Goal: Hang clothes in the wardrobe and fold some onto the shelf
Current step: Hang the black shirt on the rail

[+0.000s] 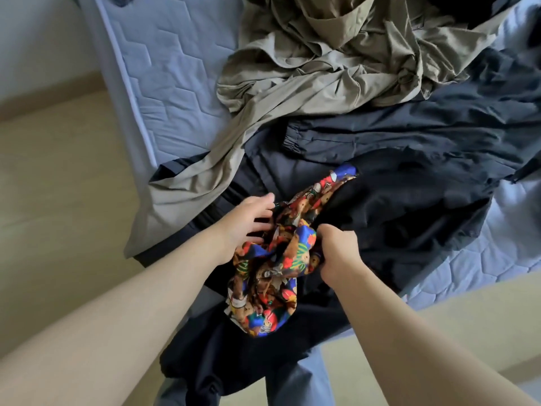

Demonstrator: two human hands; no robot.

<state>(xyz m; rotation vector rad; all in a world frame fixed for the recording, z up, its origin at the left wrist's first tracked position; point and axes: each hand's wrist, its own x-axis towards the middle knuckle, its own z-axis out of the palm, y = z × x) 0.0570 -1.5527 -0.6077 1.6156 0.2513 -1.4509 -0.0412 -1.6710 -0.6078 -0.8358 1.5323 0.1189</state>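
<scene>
A crumpled garment with a bright multicoloured print [272, 271] lies on dark clothes at the near corner of the bed. My right hand [336, 253] grips its right side, fingers curled into the fabric. My left hand [248, 224] rests against its left side with fingers spread and fairly straight, their tips tucked at the fabric edge. A black garment [409, 218] partly covers the printed one. A large olive-green garment [316, 68] lies bunched further back, one long part trailing to the bed's edge.
The clothes lie on a bed with a blue quilted mattress [164, 68]. A dark navy garment [424, 130] is spread across the middle. Another black piece [234, 356] hangs over the near corner. Pale wooden floor [64, 186] lies to the left.
</scene>
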